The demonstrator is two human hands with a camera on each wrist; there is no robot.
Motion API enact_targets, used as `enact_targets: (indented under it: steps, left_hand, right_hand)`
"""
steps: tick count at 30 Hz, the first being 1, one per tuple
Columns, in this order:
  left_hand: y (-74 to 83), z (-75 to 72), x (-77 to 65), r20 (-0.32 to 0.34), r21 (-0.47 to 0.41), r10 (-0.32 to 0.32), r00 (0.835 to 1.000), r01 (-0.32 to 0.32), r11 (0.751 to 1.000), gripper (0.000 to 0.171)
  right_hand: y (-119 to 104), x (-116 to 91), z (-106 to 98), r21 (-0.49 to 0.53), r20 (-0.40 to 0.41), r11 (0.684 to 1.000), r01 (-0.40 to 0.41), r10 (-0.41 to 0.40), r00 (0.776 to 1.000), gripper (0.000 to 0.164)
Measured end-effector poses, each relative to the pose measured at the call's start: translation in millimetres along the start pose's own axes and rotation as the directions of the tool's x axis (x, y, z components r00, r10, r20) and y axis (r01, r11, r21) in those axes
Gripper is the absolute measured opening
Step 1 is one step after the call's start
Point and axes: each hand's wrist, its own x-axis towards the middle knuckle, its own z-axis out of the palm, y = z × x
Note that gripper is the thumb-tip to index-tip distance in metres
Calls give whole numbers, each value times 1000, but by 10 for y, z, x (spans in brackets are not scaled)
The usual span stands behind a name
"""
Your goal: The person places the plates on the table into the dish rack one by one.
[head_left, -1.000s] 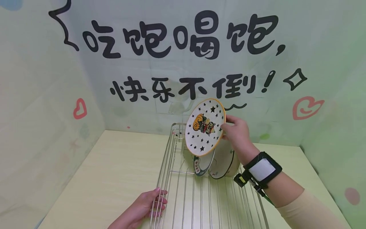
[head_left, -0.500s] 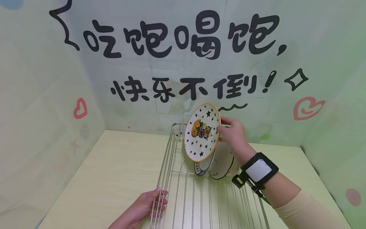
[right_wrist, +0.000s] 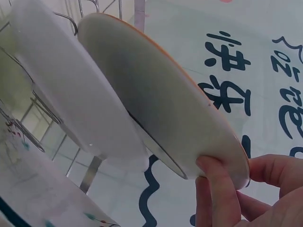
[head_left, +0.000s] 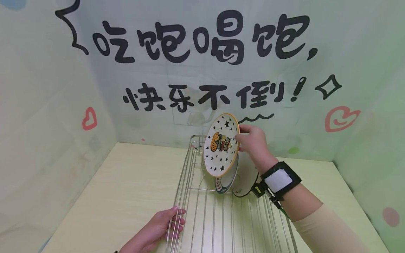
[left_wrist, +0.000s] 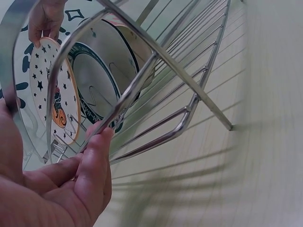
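My right hand [head_left: 254, 142] pinches the right edge of a white plate [head_left: 220, 146] with an orange rim, black stars and a fox-like cartoon. The plate stands tilted on edge over the back of a wire dish rack [head_left: 205, 211]. Behind it, a dish with a dark green patterned rim [head_left: 226, 181] stands on edge in the rack, partly hidden. To its right is a larger white dish with a dark rim [head_left: 246, 175]. My left hand [head_left: 162, 225] grips the rack's left side; in the left wrist view, its fingers [left_wrist: 94, 161] curl round the metal bar.
The rack rests on a pale wooden table [head_left: 126, 189]. A printed cloth backdrop [head_left: 152, 73] with large black characters rises close behind it, and side panels [head_left: 373, 140] stand left and right. Another rounded dish [left_wrist: 142, 47] is partly visible beyond the dark-rimmed one.
My right hand has moved left and slightly down with the star plate, which has turned more edge-on and now sits lower over the rack. The left hand stays on the rack.
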Motion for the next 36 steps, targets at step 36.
enact_targets:
  steps: [36]
  left_hand:
    - [-27,8,46,-20,-19,-9,1000,8,1000,61]
  right_hand:
    - [-125,-64,323,-226,44,960,163,-158,987,47]
